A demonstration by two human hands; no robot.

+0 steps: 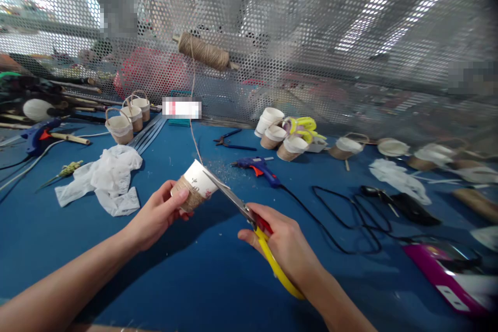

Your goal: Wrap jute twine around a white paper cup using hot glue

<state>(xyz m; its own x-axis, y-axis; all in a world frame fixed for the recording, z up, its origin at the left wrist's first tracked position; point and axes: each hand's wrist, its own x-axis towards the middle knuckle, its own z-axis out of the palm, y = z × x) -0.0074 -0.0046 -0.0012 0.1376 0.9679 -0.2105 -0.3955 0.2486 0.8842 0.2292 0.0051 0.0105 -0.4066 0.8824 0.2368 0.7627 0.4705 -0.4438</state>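
Note:
My left hand (163,212) is wrapped round a white paper cup (197,179), tilted, with brown twine wound about its lower part. My right hand (282,238) grips scissors (268,254) with yellow and red handles. Their blades reach to the cup's rim, where the twine (193,137) comes down from a spool (204,52). Whether the blades touch the twine I cannot tell. Behind the scissors lies a blue glue gun (259,170) with a red trigger.
A perforated metal screen (249,10) stands behind the blue table (187,280). Twine-wrapped cups (120,129) stand at the back left, others (292,148) at the back right. White lace cloth (107,176), pliers (233,140), a second glue gun (39,136) and a black cord (330,233) lie about.

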